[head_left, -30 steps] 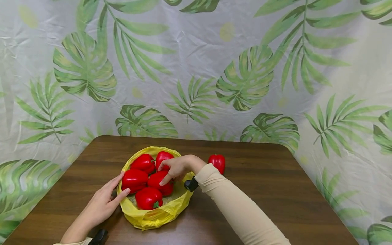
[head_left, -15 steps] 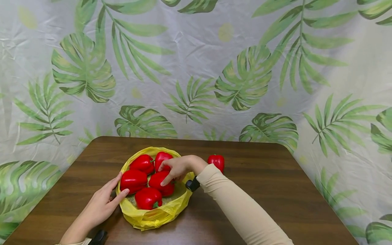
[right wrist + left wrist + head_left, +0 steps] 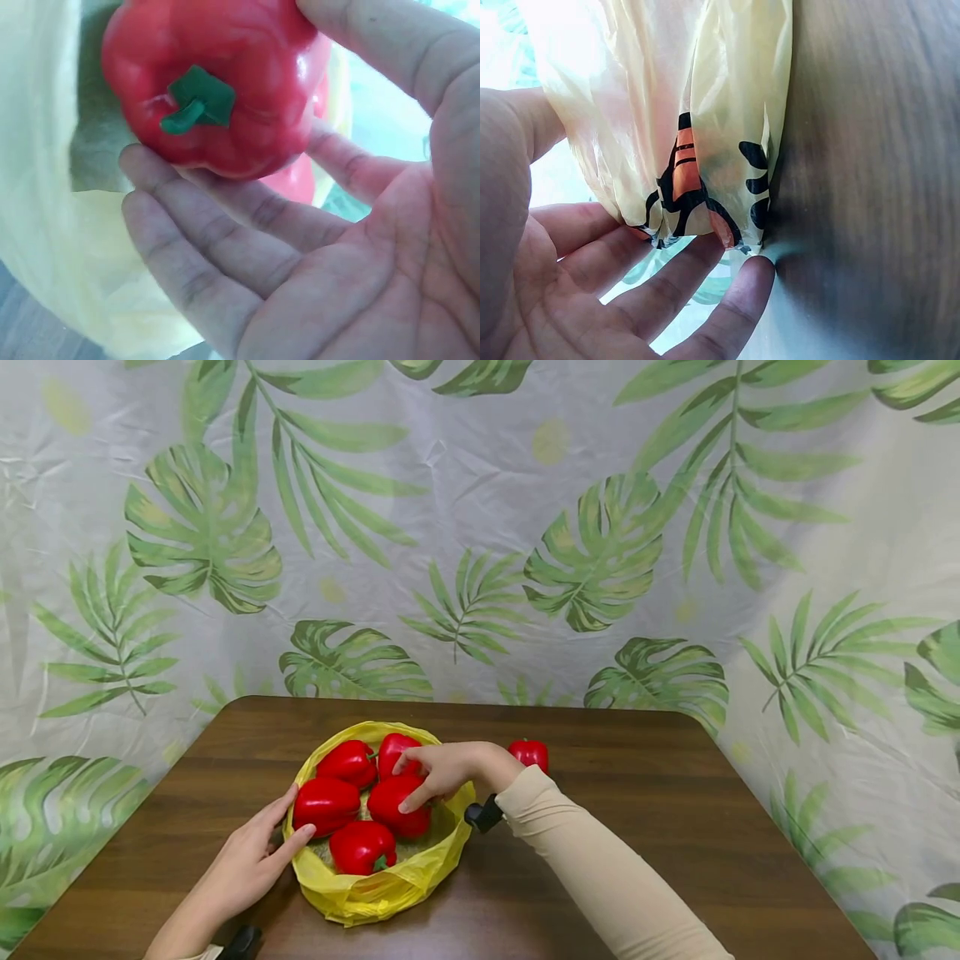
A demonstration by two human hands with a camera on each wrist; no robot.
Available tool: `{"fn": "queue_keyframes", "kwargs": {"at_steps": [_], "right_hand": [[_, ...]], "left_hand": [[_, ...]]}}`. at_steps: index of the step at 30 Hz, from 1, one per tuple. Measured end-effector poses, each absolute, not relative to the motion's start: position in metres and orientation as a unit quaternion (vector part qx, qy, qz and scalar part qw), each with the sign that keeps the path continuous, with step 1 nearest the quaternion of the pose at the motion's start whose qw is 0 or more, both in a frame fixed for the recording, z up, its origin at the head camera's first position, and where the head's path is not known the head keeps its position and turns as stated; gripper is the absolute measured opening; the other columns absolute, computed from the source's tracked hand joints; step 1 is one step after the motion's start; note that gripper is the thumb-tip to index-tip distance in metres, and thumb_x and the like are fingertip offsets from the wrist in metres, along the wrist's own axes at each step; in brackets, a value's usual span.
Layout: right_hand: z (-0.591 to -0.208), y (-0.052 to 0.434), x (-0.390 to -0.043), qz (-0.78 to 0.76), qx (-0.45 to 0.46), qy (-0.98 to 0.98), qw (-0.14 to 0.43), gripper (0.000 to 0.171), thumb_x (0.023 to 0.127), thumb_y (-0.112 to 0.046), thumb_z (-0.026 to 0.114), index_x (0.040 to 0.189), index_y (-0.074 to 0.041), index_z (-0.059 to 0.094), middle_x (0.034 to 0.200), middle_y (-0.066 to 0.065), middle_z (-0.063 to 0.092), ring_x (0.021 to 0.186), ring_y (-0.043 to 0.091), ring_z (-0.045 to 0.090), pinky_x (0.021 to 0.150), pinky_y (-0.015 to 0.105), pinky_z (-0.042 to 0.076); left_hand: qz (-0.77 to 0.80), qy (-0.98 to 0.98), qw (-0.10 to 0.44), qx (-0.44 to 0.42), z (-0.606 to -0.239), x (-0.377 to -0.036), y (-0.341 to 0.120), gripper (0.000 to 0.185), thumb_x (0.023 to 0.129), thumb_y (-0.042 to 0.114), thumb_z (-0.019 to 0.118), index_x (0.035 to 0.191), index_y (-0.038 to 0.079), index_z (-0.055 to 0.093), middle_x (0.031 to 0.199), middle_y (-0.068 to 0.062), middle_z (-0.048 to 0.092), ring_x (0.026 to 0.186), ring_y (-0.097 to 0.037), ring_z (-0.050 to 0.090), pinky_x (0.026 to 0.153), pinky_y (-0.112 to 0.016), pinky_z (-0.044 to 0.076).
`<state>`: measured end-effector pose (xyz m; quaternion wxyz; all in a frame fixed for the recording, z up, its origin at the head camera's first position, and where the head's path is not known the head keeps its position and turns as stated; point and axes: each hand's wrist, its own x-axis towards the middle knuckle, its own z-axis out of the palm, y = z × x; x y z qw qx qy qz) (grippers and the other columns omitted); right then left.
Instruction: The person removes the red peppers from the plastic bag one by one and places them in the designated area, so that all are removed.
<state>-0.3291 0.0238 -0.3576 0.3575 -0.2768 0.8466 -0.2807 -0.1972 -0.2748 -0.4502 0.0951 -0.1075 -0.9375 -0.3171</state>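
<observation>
A yellow plastic bag (image 3: pixel 375 893) lies open on the brown table (image 3: pixel 637 827) with several red bell peppers in it. My right hand (image 3: pixel 412 785) reaches in from the right and grips the middle red pepper (image 3: pixel 393 806). The right wrist view shows the thumb over that pepper (image 3: pixel 217 82) and the fingers (image 3: pixel 225 247) curled under it, green stem facing the camera. My left hand (image 3: pixel 255 856) rests flat against the bag's left side. In the left wrist view its straight fingers (image 3: pixel 667 292) touch the printed plastic (image 3: pixel 705 135).
One more red pepper (image 3: pixel 529 753) stands on the table just behind my right wrist. A leaf-print curtain (image 3: pixel 480 527) hangs closely around the table's back and sides. Bare wood (image 3: pixel 675 793) stretches to the right of the bag.
My right forearm has drifted slightly to the right while the hand stays on the same pepper. The left hand has not moved from the bag.
</observation>
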Motion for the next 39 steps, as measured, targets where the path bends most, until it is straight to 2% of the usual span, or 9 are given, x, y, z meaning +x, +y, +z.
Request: {"fn": "queue_keyframes", "kwargs": {"at_steps": [2,4,8,11,15,19,23,30,39], "right_hand": [[-0.357,0.028,-0.330,-0.282,-0.281,0.845,0.356,0.058,0.098,-0.031,0.081,0.147,-0.017,0.053,0.105,0.005,0.058,0.085,0.016,0.058,0.085,0.034,0.057],[-0.357,0.032,-0.331,-0.286,-0.282,0.845,0.352,0.059,0.098,-0.031,0.081,0.148,-0.018,0.053,0.103,0.006,0.060,0.084,0.016,0.059,0.083,0.032,0.057],[-0.357,0.039,-0.330,-0.293,-0.290,0.852,0.324,0.058,0.097,-0.033,0.081,0.147,-0.017,0.054,0.111,0.011,0.065,0.083,0.017,0.062,0.078,0.029,0.057],[-0.358,0.044,-0.328,-0.294,-0.298,0.860,0.292,0.059,0.097,-0.036,0.081,0.147,-0.019,0.054,0.124,0.013,0.067,0.091,0.017,0.063,0.079,0.028,0.056],[-0.358,0.051,-0.325,-0.284,-0.302,0.875,0.251,0.064,0.097,-0.043,0.079,0.151,-0.024,0.052,0.143,0.013,0.063,0.111,0.018,0.067,0.089,0.031,0.057],[-0.358,0.058,-0.322,-0.290,-0.301,0.880,0.225,0.064,0.097,-0.045,0.078,0.152,-0.026,0.052,0.147,0.014,0.062,0.120,0.024,0.067,0.092,0.035,0.059],[-0.359,0.067,-0.318,-0.306,-0.298,0.882,0.201,0.063,0.096,-0.045,0.078,0.150,-0.025,0.053,0.143,0.013,0.065,0.123,0.025,0.065,0.090,0.034,0.059],[-0.361,0.080,-0.313,-0.328,-0.287,0.885,0.162,0.064,0.094,-0.046,0.079,0.149,-0.023,0.054,0.130,0.011,0.071,0.112,0.023,0.067,0.086,0.034,0.059],[-0.366,0.097,-0.306,-0.360,-0.257,0.885,0.148,0.064,0.095,-0.047,0.079,0.149,-0.023,0.054,0.126,0.007,0.072,0.113,0.026,0.071,0.084,0.034,0.062]], "left_hand": [[-0.316,-0.938,0.095,-0.107,-0.450,-0.197,-0.275,0.073,0.107,0.035,0.067,0.163,-0.004,0.040,0.158,-0.035,0.050,0.133,-0.053,0.062,0.086,-0.051,0.066],[-0.315,-0.938,0.097,-0.108,-0.451,-0.198,-0.275,0.073,0.107,0.034,0.068,0.163,-0.005,0.040,0.158,-0.035,0.050,0.134,-0.054,0.062,0.086,-0.051,0.066],[-0.313,-0.938,0.099,-0.109,-0.452,-0.198,-0.275,0.073,0.107,0.034,0.068,0.162,-0.005,0.040,0.157,-0.036,0.050,0.134,-0.054,0.061,0.085,-0.051,0.066],[-0.314,-0.938,0.096,-0.110,-0.452,-0.199,-0.275,0.073,0.107,0.034,0.068,0.162,-0.005,0.040,0.158,-0.036,0.050,0.133,-0.054,0.062,0.085,-0.050,0.066],[-0.312,-0.940,0.090,-0.107,-0.453,-0.200,-0.275,0.074,0.107,0.035,0.068,0.163,-0.004,0.040,0.159,-0.036,0.049,0.132,-0.053,0.063,0.086,-0.051,0.066],[-0.306,-0.943,0.084,-0.103,-0.453,-0.200,-0.276,0.074,0.108,0.036,0.067,0.163,-0.004,0.039,0.160,-0.036,0.047,0.134,-0.054,0.061,0.087,-0.051,0.065],[-0.303,-0.944,0.077,-0.101,-0.452,-0.201,-0.276,0.075,0.108,0.037,0.066,0.164,-0.004,0.037,0.160,-0.037,0.046,0.134,-0.055,0.060,0.089,-0.053,0.065],[-0.304,-0.944,0.076,-0.099,-0.452,-0.199,-0.275,0.074,0.108,0.036,0.066,0.164,-0.004,0.037,0.160,-0.036,0.047,0.135,-0.054,0.060,0.088,-0.051,0.065],[-0.303,-0.944,0.076,-0.103,-0.452,-0.201,-0.274,0.074,0.108,0.035,0.066,0.164,-0.005,0.037,0.160,-0.036,0.046,0.132,-0.054,0.062,0.087,-0.051,0.065]]}}
